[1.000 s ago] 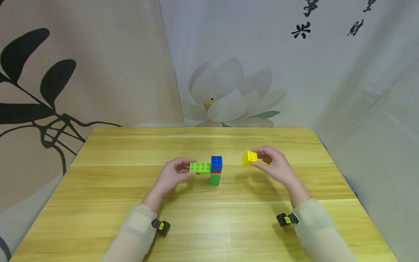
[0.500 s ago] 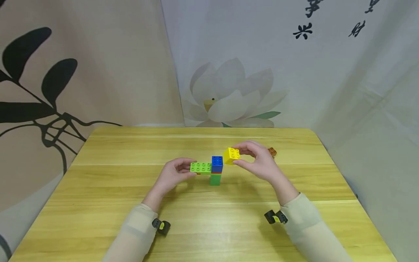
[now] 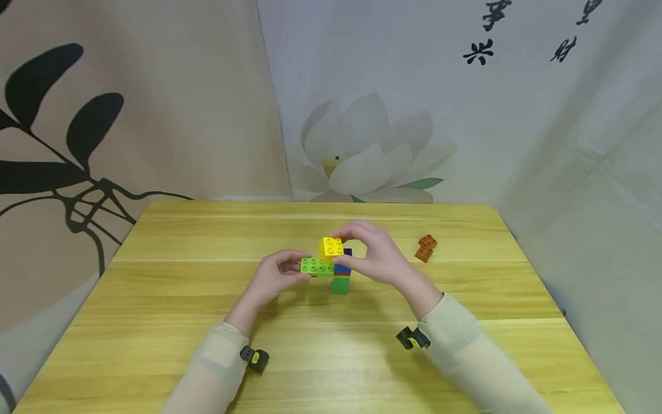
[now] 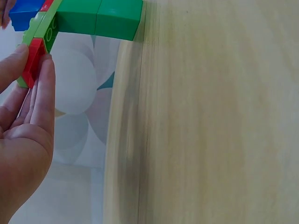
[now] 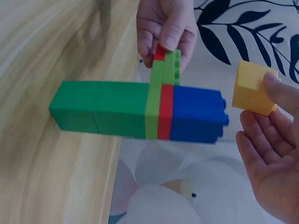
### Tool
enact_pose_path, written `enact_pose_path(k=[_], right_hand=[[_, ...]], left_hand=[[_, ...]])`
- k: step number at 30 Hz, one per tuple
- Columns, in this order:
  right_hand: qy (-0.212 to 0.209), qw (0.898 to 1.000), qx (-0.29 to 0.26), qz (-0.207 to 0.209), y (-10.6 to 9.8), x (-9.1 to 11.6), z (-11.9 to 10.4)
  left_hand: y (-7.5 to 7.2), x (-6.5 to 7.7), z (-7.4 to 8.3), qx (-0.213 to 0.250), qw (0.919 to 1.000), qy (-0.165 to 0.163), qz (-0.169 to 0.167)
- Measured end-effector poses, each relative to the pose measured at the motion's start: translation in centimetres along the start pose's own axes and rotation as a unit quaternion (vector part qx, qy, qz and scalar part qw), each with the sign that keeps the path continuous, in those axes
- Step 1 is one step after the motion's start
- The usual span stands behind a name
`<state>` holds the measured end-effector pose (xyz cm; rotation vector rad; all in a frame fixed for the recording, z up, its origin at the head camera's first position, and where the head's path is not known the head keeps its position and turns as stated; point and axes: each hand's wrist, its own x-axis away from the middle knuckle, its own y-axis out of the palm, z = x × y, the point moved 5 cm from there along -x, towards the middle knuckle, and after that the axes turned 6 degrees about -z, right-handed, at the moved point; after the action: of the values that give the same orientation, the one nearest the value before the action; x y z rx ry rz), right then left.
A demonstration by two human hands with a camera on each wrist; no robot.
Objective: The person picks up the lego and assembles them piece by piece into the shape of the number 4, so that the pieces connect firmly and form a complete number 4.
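Now the left hand (image 3: 271, 276) pinches a light-green brick (image 3: 314, 265); between the hands, a yellow block (image 3: 331, 249) pinched by the right hand (image 3: 381, 259) has just crossed leftward, seemingly aligned above that brick. Brown bricks (image 3: 425, 253) lie right of both.

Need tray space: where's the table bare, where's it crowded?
Bare: wooden tabletop between the cream sleeves, short of the multicoloured plastic brick tower; left of the left hand; right of two orange-brown plastic bricks.
Crowded: centre, where the left hand pinches the tower's side arm and the right hand holds a yellow cubic plastic brick over it.
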<state>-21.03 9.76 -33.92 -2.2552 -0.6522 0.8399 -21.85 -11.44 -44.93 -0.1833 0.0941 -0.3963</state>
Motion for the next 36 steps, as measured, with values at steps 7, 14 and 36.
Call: enact_pose_path(k=[7, 14, 36], right_hand=[[-0.006, 1.000, 0.019, -0.024, 1.6, -1.2, -0.1], [0.018, 0.998, 0.045, -0.046, 2.5, -2.1, 0.2], [0.106, 0.972, 0.124, -0.167, 3.7, -4.4, -0.4]], left_hand=[[0.1, 0.1, 0.0, 0.012, 0.9998, 0.008, -0.013], [0.1, 0.1, 0.2, 0.008, 0.9998, 0.013, -0.013], [0.0, -0.1, 0.1, 0.019, 0.9996, 0.018, -0.007]])
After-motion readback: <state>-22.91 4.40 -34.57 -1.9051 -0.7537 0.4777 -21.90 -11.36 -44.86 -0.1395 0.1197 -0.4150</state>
